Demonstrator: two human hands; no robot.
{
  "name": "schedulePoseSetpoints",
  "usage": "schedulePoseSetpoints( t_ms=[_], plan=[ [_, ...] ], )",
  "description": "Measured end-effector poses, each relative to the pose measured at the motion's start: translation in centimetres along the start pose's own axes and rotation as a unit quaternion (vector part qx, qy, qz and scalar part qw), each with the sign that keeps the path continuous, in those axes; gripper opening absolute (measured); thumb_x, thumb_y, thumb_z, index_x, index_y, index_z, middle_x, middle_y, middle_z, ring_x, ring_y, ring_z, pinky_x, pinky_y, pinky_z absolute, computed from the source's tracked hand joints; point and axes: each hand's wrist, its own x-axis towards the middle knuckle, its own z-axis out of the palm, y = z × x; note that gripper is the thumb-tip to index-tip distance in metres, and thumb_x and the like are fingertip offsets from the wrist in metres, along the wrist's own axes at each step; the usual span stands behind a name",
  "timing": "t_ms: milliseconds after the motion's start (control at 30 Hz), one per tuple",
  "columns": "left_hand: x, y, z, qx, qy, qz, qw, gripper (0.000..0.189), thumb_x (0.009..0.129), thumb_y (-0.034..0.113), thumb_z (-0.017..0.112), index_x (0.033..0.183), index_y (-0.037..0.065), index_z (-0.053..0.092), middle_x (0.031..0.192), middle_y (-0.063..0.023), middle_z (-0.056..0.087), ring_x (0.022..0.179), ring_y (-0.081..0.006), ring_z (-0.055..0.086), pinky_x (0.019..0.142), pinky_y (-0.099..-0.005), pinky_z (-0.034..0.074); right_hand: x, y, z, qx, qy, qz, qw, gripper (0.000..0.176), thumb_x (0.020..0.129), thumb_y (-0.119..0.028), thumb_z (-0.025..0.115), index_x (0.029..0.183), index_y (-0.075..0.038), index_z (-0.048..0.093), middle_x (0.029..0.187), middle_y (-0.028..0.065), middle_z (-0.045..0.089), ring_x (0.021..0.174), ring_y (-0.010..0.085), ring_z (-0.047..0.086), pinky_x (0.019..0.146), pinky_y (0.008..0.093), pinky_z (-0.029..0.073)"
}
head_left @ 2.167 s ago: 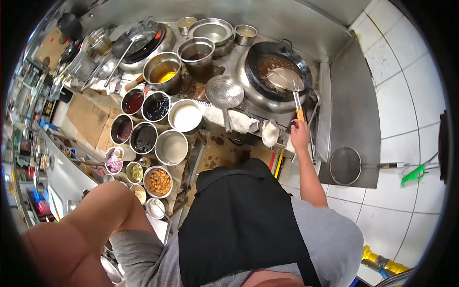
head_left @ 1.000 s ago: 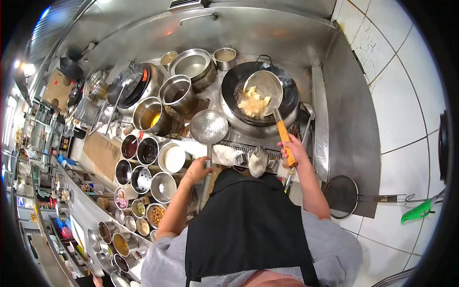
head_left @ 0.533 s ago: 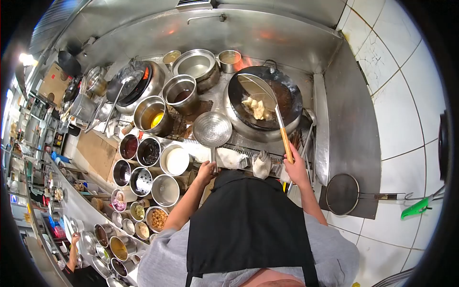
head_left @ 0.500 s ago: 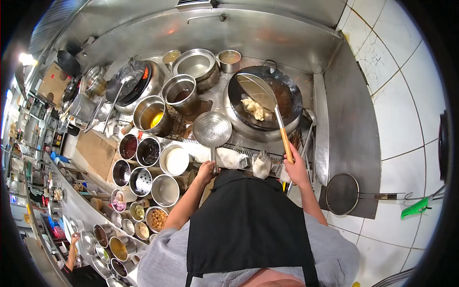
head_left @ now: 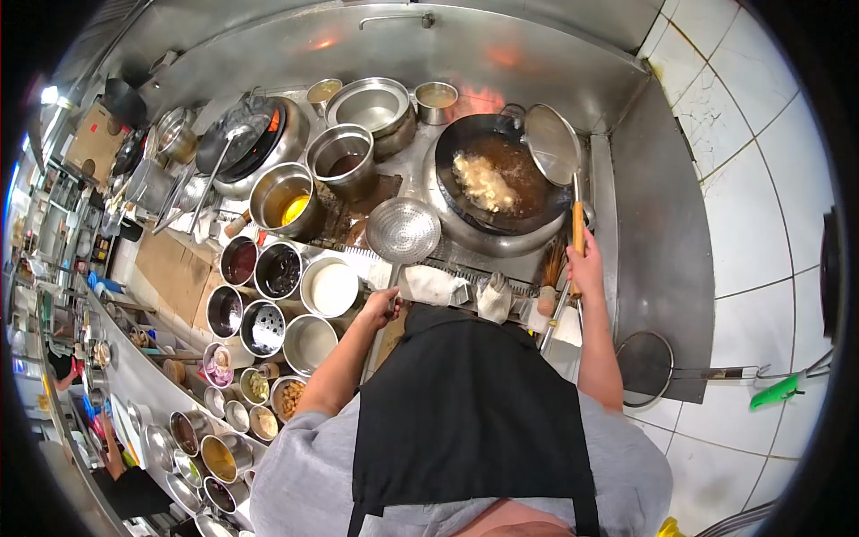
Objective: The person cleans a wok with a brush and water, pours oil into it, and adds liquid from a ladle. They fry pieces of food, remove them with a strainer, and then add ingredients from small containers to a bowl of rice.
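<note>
My right hand is closed round the wooden handle of a round mesh strainer, whose basket sits over the right rim of a black wok. Pale battered food lies bubbling in brown oil inside the wok. Closed on its handle, my left hand holds a perforated skimmer. The skimmer's bowl is over the stove's front edge, left of the wok. Beside it are a white cloth and a brush.
To the left stand a pot of yellow liquid, a pot of dark liquid and several seasoning containers. A second wok sits farther left. Another strainer hangs at the right. A co-worker's arm shows at lower left.
My right hand has moved the mesh strainer right and up, from over the food to the wok's right rim. The food now lies spread in the bubbling oil. The left hand has barely moved.
</note>
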Motion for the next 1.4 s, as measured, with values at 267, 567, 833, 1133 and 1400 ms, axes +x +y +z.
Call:
schedulePoseSetpoints(
  t_ms=[267, 567, 833, 1133, 1400],
  plan=[
    [0.2, 0.3, -0.1, 0.129, 0.024, 0.091, 0.987, 0.018, 0.092, 0.021, 0.055, 0.096, 0.005, 0.049, 0.072, -0.0058, 0.055, 0.052, -0.0136, 0.048, 0.042, -0.0305, 0.039, 3.0, 2.0, 2.0, 0.236, -0.101, 0.145, 0.955, 0.055, 0.084, -0.001, 0.056, 0.136, -0.006, 0.038, 0.084, 0.0124, 0.059, 0.053, 0.0145, 0.053, 0.042, 0.0266, 0.045],
    [-5.5, 2.6, 1.3, 0.6, 0.137, 0.499, 0.61, 0.051, 0.085, 0.029, 0.063, 0.12, -0.007, 0.053, 0.106, -0.0242, 0.063, 0.093, -0.0379, 0.062, 0.081, -0.0367, 0.049, 1.0, 2.1, 3.8, 0.353, -0.221, 0.183, 0.891, 0.051, 0.087, -0.004, 0.054, 0.136, -0.008, 0.038, 0.093, 0.0143, 0.06, 0.061, 0.0137, 0.053, 0.046, 0.0233, 0.045],
    [-9.0, 7.4, 9.5, 0.58, -0.062, 0.453, 0.674, 0.029, 0.082, 0.024, 0.066, 0.099, 0.0, 0.061, 0.091, -0.0194, 0.064, 0.087, -0.0375, 0.06, 0.076, -0.0431, 0.047, -5.1, -2.0, 2.5, 0.088, -0.148, 0.061, 0.983, 0.067, 0.085, 0.003, 0.055, 0.145, -0.012, 0.031, 0.097, 0.0072, 0.057, 0.055, 0.0066, 0.048, 0.042, 0.0195, 0.043],
    [0.3, 6.1, 25.7, 0.653, -0.058, 0.598, 0.461, 0.033, 0.079, 0.013, 0.059, 0.11, 0.002, 0.058, 0.115, -0.017, 0.058, 0.113, -0.0338, 0.052, 0.098, -0.0408, 0.042, -8.3, -3.8, 2.8, 0.067, -0.17, 0.057, 0.982, 0.068, 0.083, 0.003, 0.054, 0.145, -0.015, 0.033, 0.096, 0.0067, 0.055, 0.053, 0.0068, 0.048, 0.04, 0.0202, 0.04],
    [2.9, 7.3, 26.8, 0.73, -0.042, 0.523, 0.439, 0.02, 0.077, 0.013, 0.058, 0.094, 0.004, 0.064, 0.101, -0.0139, 0.065, 0.101, -0.0311, 0.06, 0.087, -0.0397, 0.05, -6.6, -2.5, 0.8, -0.016, -0.093, 0.03, 0.995, 0.063, 0.083, 0.002, 0.055, 0.142, -0.009, 0.038, 0.094, 0.0052, 0.058, 0.068, 0.0124, 0.056, 0.06, 0.0257, 0.047]
  ],
)
